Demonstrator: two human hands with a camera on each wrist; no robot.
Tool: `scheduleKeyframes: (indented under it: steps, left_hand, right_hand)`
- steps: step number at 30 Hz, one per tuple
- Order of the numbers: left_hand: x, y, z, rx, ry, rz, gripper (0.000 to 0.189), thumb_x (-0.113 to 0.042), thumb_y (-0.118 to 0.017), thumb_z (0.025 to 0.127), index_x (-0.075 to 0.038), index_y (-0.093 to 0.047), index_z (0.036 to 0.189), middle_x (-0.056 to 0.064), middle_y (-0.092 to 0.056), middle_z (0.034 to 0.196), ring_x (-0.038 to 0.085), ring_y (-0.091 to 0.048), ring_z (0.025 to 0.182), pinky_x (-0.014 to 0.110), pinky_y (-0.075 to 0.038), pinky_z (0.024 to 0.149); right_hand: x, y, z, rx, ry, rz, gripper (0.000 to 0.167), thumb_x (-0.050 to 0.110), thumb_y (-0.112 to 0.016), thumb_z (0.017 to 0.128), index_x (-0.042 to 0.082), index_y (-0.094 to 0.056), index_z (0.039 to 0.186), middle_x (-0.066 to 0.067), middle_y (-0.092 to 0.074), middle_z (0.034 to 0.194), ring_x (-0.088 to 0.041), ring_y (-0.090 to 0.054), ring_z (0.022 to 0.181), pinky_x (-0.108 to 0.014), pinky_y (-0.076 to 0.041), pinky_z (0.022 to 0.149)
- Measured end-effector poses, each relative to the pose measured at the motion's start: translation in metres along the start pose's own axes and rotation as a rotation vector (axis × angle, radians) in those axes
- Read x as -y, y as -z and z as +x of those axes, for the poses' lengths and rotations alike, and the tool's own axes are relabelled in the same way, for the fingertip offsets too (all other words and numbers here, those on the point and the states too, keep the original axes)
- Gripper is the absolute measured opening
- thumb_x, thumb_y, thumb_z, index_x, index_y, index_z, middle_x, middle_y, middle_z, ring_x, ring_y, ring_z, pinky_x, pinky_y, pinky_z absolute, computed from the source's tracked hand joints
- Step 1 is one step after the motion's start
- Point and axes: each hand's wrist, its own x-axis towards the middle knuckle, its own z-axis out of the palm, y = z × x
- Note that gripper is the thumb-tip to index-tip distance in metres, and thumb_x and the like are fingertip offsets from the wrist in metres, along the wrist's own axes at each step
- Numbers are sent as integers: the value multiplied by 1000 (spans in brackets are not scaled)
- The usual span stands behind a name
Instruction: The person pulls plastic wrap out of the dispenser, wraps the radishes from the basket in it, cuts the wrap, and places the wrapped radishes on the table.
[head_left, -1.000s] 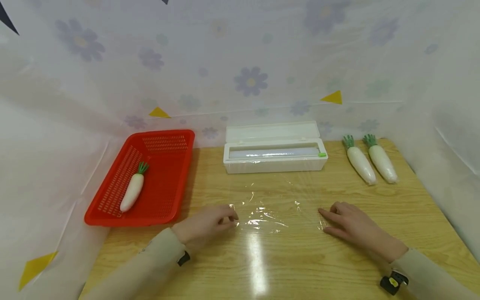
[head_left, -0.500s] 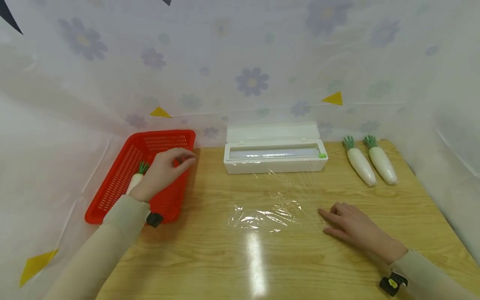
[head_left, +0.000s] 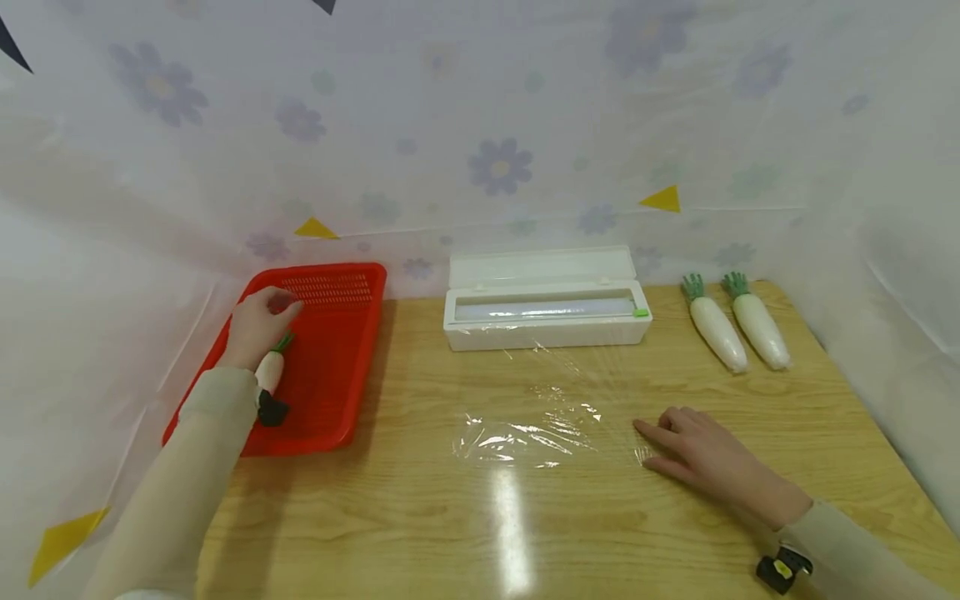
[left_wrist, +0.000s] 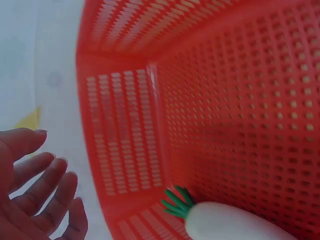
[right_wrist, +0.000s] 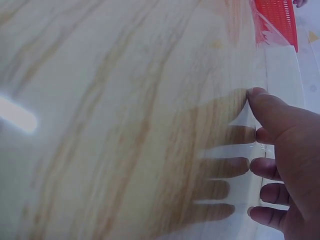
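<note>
My left hand hovers over the left side of the red basket, fingers loosely bent and nothing between them. Below it lies a white radish with green stalks, partly covered by the wrist; the left wrist view shows this radish apart from the fingers. A sheet of clear plastic wrap, crinkled and shiny, stretches over the table from a white dispenser box. At the wrap's right edge, the thumb and fingertips of my right hand touch down on the table, fingers spread in the right wrist view.
The dispenser's lid stands up, showing the wrap roll and a small green slider. Two radishes with a shiny wrapped look lie at the back right. A flowered curtain surrounds the wooden table.
My left hand has let go of the wrap's left corner and moved left and up to the basket. The wrap's left side has crinkled inward. My right hand has stayed in place.
</note>
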Motion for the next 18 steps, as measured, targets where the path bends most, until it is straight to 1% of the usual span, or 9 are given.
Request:
scheduleKeyframes:
  steps: [2, 4, 8, 10, 13, 15, 18]
  left_hand:
    - [11, -1, 3, -6, 24, 25, 50, -37, -56, 107, 6, -59, 133, 30, -62, 129, 47, -58, 115, 64, -46, 101]
    - [22, -2, 4, -13, 49, 60, 48, -35, -56, 106, 7, -59, 130, 30, -63, 125, 47, -59, 111, 64, -47, 98]
    - [40, -3, 6, -22, 114, 121, 45, -34, -55, 105, 7, -61, 122, 30, -65, 116, 47, -61, 102, 62, -50, 86]
    - [46, -4, 6, -11, 151, 155, 46, -35, -55, 104, 7, -61, 119, 30, -65, 113, 46, -61, 99, 60, -50, 80]
    - [51, -4, 6, 10, 205, 196, 49, -39, -55, 102, 8, -61, 116, 30, -65, 108, 47, -61, 94, 59, -50, 75]
    - [53, -5, 6, 24, 234, 224, 47, -37, -58, 100, 8, -62, 111, 30, -65, 102, 48, -61, 90, 59, -51, 72]
    - [58, -7, 6, 49, 260, 251, 41, -32, -64, 96, 8, -63, 105, 31, -65, 94, 49, -62, 84, 60, -52, 69]
  right_hand:
    - [1, 1, 0, 5, -5, 4, 55, 39, -81, 90, 11, -70, 136, 10, -53, 98, -2, -42, 80, -29, -41, 68]
    - [2, 2, 1, 10, -11, 9, 55, 39, -81, 90, 12, -70, 137, 11, -53, 99, -2, -42, 80, -30, -41, 68]
    - [3, 3, 1, 25, -21, 12, 55, 40, -80, 91, 13, -70, 137, 11, -53, 99, -1, -41, 81, -30, -41, 69]
    - [4, 3, 1, 31, -24, 5, 54, 40, -80, 91, 13, -70, 137, 12, -53, 99, -1, -42, 81, -30, -42, 69]
    - [5, 3, 1, 32, -24, -5, 53, 40, -80, 92, 13, -70, 137, 11, -53, 99, -2, -42, 81, -31, -42, 69]
    - [5, 4, 1, 28, -20, -12, 53, 39, -80, 91, 13, -70, 137, 11, -53, 99, -2, -43, 81, -32, -43, 69]
    - [5, 5, 2, 23, -17, -19, 53, 38, -80, 91, 13, -70, 136, 11, -54, 99, -2, -43, 81, -32, -43, 69]
